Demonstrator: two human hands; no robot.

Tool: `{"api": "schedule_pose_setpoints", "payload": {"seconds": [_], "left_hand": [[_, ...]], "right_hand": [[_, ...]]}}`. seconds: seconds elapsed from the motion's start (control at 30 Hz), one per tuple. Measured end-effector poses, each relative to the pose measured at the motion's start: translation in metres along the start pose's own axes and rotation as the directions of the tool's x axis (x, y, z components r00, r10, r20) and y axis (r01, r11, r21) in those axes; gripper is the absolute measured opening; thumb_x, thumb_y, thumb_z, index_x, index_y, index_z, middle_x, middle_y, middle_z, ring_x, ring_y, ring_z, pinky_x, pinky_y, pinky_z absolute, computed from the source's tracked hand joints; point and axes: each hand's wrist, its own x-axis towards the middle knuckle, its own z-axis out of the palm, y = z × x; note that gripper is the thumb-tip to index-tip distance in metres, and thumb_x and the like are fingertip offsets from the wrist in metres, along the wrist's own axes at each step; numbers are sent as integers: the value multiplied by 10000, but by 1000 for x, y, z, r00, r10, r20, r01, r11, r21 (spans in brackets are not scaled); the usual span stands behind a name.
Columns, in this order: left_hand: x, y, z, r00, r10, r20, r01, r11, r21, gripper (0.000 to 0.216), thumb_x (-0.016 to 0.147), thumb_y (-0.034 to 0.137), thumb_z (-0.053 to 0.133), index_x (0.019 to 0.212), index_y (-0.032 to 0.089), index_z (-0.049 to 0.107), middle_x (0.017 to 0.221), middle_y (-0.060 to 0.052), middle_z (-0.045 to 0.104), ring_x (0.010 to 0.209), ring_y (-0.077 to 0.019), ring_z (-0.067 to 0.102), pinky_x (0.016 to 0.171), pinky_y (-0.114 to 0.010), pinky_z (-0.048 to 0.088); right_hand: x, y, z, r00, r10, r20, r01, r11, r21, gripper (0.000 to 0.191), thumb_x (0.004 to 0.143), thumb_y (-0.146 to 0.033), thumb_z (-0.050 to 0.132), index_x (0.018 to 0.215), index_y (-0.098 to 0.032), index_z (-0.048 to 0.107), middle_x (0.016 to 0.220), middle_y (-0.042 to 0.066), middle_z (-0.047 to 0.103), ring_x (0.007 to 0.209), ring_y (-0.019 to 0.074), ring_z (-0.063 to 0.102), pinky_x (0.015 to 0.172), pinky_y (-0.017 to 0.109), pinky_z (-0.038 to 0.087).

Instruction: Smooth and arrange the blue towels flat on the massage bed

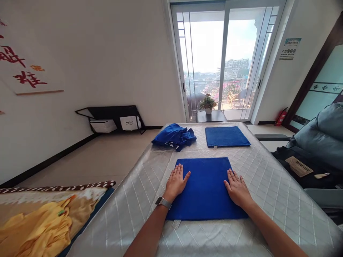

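A flat blue cushion cover (pixel 205 189) lies squarely in front of me on the quilted silver table cover (pixel 139 200). My left hand (pixel 177 182) rests flat on its left edge, fingers stretched forward and thumb out over the fabric. On the opposite edge lies my right hand (pixel 237 187), also flat with the fingers extended. A small white tag pokes out at the near left corner. Farther back on the right is a second flat blue cover (pixel 227 136). Crumpled blue fabric (pixel 174 136) is heaped at the far left.
A yellow cloth (pixel 40 228) lies on a bed at the lower left. Dark grey armchairs (pixel 329 125) stand along the right side. Beyond the table's far edge, a potted plant (pixel 208 103) sits on a chair before the sliding glass door.
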Motion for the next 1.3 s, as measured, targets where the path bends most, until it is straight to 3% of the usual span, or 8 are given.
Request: {"api": "schedule_pose_setpoints", "payload": {"seconds": [0.33,0.5,0.57,0.67,0.83,0.93,1.07,1.3], "left_hand": [[3,-5,9,1000,26,-5,-26,1000,17,846,1000,655,122,1547,32,288,1600,-217,287,1494,-295,264,1202,-473,259],[4,3,-10,1000,13,15,-15,994,111,915,985,681,120,1519,-39,303,1594,-261,261,1496,-329,243,1208,-485,231],[-1,22,-21,998,68,7,-68,992,104,915,980,694,134,1529,-19,298,1605,-238,251,1505,-318,220,1219,-477,212],[-13,70,-30,964,263,34,-264,964,22,847,995,668,132,1552,51,289,1620,-178,262,1515,-267,204,1227,-431,214],[-28,159,-14,840,543,17,-536,834,-129,741,1026,599,151,1577,111,242,1632,-127,256,1523,-224,175,1236,-401,204],[-24,182,-4,833,553,8,-544,822,-170,740,1029,591,145,1580,104,228,1629,-132,259,1525,-227,166,1240,-410,196],[-21,167,-3,873,487,14,-477,861,-176,747,1028,594,137,1574,96,246,1622,-146,270,1520,-238,186,1238,-427,202],[-37,79,-13,953,297,61,-292,953,-77,744,1023,614,163,1581,128,239,1628,-127,265,1513,-250,213,1227,-444,234]], "right_hand": [[-2,1,-5,1000,4,18,-5,1000,26,696,1009,-479,164,1590,-95,176,1657,75,136,1531,203,90,1239,438,62],[-4,0,-11,1000,4,31,-5,998,59,696,1010,-476,171,1591,-94,169,1659,79,130,1532,208,79,1240,432,43],[-4,0,-12,999,1,35,-4,997,71,700,1009,-483,160,1590,-94,173,1659,75,127,1533,209,78,1240,436,44],[-4,0,-10,1000,4,25,-6,997,71,703,1008,-483,163,1589,-86,171,1658,80,130,1532,216,82,1240,448,46],[-4,1,-4,1000,-9,1,9,1000,20,672,1006,-421,223,1588,-89,182,1657,92,125,1531,226,86,1235,460,67],[-4,3,-4,1000,-29,7,29,1000,-2,656,1005,-403,224,1589,-106,192,1658,83,111,1530,222,94,1233,458,96],[-3,2,-7,1000,-9,10,9,1000,-12,681,1001,-430,215,1582,-75,204,1654,88,136,1529,226,109,1236,451,92],[0,1,-1,1000,-5,-12,6,1000,11,698,997,-454,188,1584,-76,199,1657,84,139,1531,234,96,1238,470,69]]}}
